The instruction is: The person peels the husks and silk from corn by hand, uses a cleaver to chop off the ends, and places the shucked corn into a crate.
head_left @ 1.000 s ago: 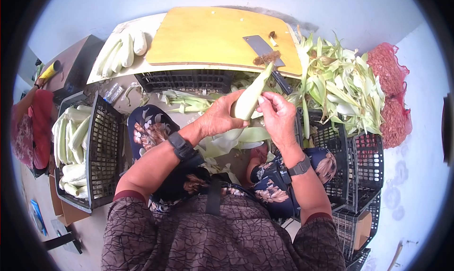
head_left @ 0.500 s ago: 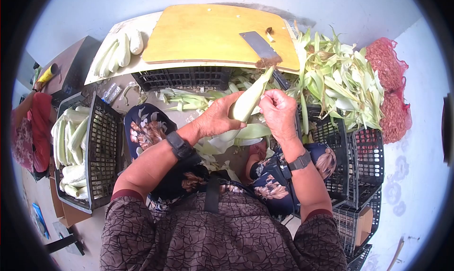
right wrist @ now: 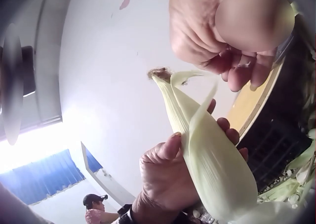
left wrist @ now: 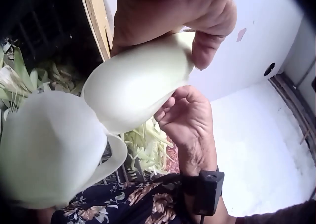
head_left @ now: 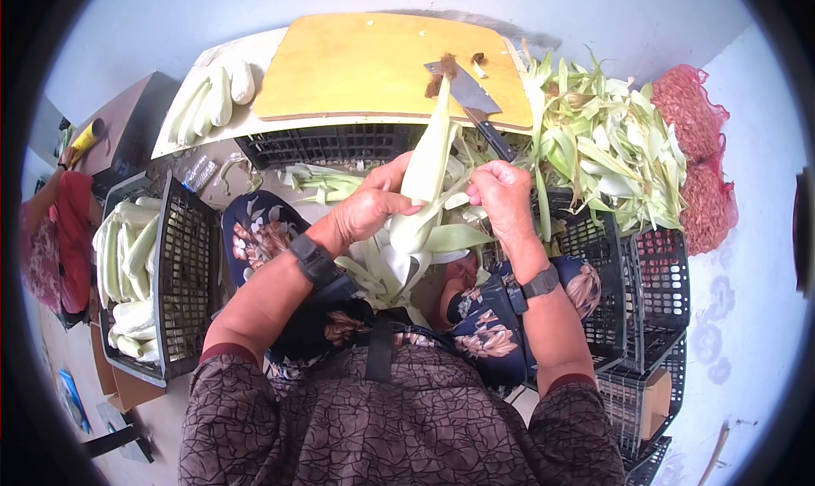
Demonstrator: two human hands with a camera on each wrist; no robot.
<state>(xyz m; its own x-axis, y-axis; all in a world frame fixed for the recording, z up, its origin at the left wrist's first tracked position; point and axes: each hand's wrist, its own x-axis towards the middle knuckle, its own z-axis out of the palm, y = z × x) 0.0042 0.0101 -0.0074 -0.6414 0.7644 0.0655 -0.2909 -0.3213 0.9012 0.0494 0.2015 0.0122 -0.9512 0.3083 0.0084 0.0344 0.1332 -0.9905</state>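
My left hand [head_left: 367, 206] grips a corn cob in its pale green husk [head_left: 424, 168], held upright over my lap with its brown silk tip over the board. The same corn cob [right wrist: 207, 150] shows in the right wrist view, wrapped by my left hand [right wrist: 165, 177]. My right hand [head_left: 501, 193] pinches a strip of husk pulled off to the right of the cob. In the left wrist view the husked cob [left wrist: 138, 85] fills the frame, with the right hand [left wrist: 190, 122] behind it. Peeled husk leaves [head_left: 399, 261] hang below the hands.
A yellow cutting board [head_left: 382, 61] with a cleaver [head_left: 463, 87] lies ahead on a black crate [head_left: 331, 142]. A heap of husks [head_left: 603, 155] and red mesh sacks [head_left: 700, 155] sit right. Peeled cobs fill a crate [head_left: 140, 265] left; more lie beside the board [head_left: 212, 95].
The cob has swung from leaning right to upright, its tip now over the board. My right hand has pulled a husk strip away, and more leaves hang open below.
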